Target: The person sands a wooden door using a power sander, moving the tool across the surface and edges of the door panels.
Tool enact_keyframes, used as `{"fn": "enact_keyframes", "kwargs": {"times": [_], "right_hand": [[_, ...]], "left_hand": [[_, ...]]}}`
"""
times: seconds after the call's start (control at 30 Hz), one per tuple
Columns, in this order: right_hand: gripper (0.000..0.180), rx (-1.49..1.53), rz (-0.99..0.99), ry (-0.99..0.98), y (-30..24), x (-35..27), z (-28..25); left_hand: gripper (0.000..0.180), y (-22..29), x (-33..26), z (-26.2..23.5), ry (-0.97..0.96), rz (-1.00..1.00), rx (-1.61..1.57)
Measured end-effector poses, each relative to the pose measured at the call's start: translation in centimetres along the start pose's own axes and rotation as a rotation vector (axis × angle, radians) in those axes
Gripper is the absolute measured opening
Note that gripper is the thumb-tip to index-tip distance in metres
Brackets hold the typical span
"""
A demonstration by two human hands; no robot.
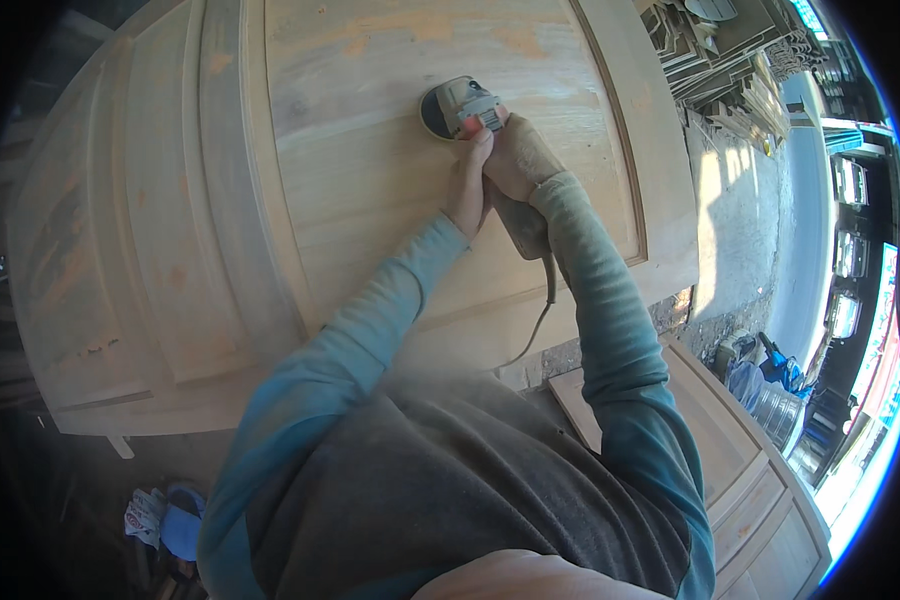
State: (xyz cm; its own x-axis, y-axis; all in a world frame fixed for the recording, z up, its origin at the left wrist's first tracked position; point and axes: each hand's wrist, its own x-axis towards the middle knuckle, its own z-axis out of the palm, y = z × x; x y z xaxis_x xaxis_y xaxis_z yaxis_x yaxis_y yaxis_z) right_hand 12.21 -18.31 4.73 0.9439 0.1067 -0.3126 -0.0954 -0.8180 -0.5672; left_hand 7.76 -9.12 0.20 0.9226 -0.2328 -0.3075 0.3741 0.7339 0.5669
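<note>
"So, where's the grinder-like power tool (470, 104)?"

"Over the large pale wooden door (660, 190), its round dark disc (434, 112) at a broad flat panel (370, 200); I can't tell whether it touches."

"And the hands?"

"Together, both clamped on the tool: left hand (466, 186) with thumb up near its head, right hand (520, 160) wrapped over the body from the other side. A thin dark cord (549, 290) curves from the rear."

"How's the wood?"

"Matte and grained, smeared orange in patches, with straight raised moulding (625, 165) beside the panel."
</note>
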Motion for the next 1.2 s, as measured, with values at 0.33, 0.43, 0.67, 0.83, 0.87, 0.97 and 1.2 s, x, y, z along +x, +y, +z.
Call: {"fn": "enact_keyframes", "kwargs": {"times": [0.33,0.43,0.67,0.83,0.87,0.97,1.2], "right_hand": [[0.067,0.101,0.226,0.096,11.6,0.7,-10.5],[0.074,0.099,0.308,0.095,13.6,1.8,-12.4],[0.073,0.135,0.414,0.203,15.3,3.7,-12.0],[0.057,0.112,0.286,0.230,11.8,3.0,-9.5],[0.056,0.111,0.242,0.184,9.9,3.3,-8.5],[0.068,0.073,0.168,-0.006,3.0,3.3,-5.4],[0.055,-0.103,-0.081,-0.147,-8.4,1.5,3.1]], "left_hand": [[0.077,-10.2,9.6,7.8,-0.171,-0.245,0.038],[0.080,-12.2,12.3,9.4,-0.170,-0.267,0.062],[0.078,-10.2,14.4,9.0,-0.318,-0.447,0.210],[0.103,-9.2,12.8,6.7,-0.235,-0.303,0.234],[0.103,-8.2,12.2,5.0,-0.220,-0.268,0.212],[0.094,-3.0,7.7,0.8,-0.113,-0.192,0.179],[0.052,5.3,-2.2,-5.4,0.099,0.190,-0.056]]}}
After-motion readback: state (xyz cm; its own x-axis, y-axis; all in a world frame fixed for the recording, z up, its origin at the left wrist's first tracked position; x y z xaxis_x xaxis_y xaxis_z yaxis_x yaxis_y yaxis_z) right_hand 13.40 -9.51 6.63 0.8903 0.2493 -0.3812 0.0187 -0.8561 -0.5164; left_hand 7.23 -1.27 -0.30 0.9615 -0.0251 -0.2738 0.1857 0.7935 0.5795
